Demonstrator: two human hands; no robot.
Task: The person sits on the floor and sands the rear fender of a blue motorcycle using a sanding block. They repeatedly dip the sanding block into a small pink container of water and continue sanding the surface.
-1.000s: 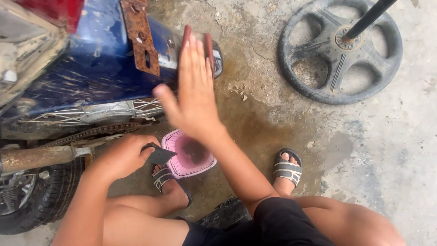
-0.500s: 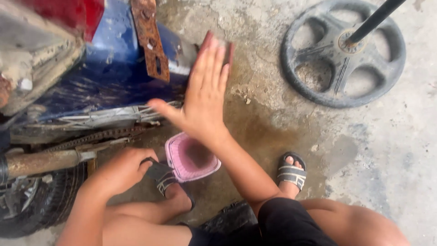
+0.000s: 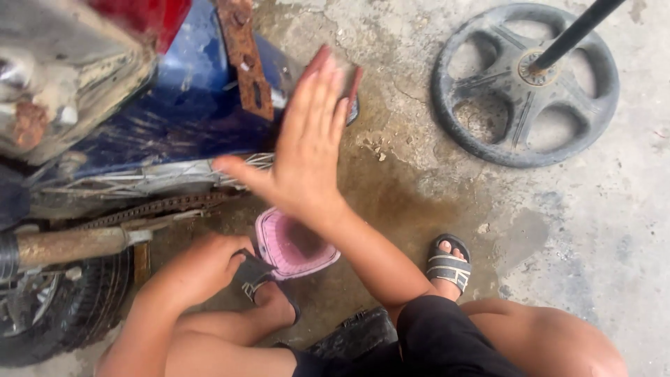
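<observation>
My right hand [image 3: 307, 143] is raised flat with fingers spread, palm down, in front of the blue rear mudguard [image 3: 188, 105] of a motorbike. It holds nothing. My left hand [image 3: 202, 265] rests low on the ground beside my left sandal [image 3: 262, 286], its fingers curled at the edge of a small pink bowl [image 3: 289, 244]. Whether it grips the bowl is hidden. The bowl sits on wet concrete just below the bike's chain [image 3: 153, 207] and spoked wheel.
A rusty bracket [image 3: 244, 56] hangs on the mudguard. The rusty exhaust pipe [image 3: 70, 244] and rear tyre [image 3: 63, 307] are at the left. A black round base with a pole [image 3: 523, 84] lies at the upper right. My right sandalled foot [image 3: 447, 265] stands on stained concrete.
My right hand has shifted slightly right and up, staying flat and spread. The view has drifted, so the bike sits lower left. My left hand stays by the pink bowl.
</observation>
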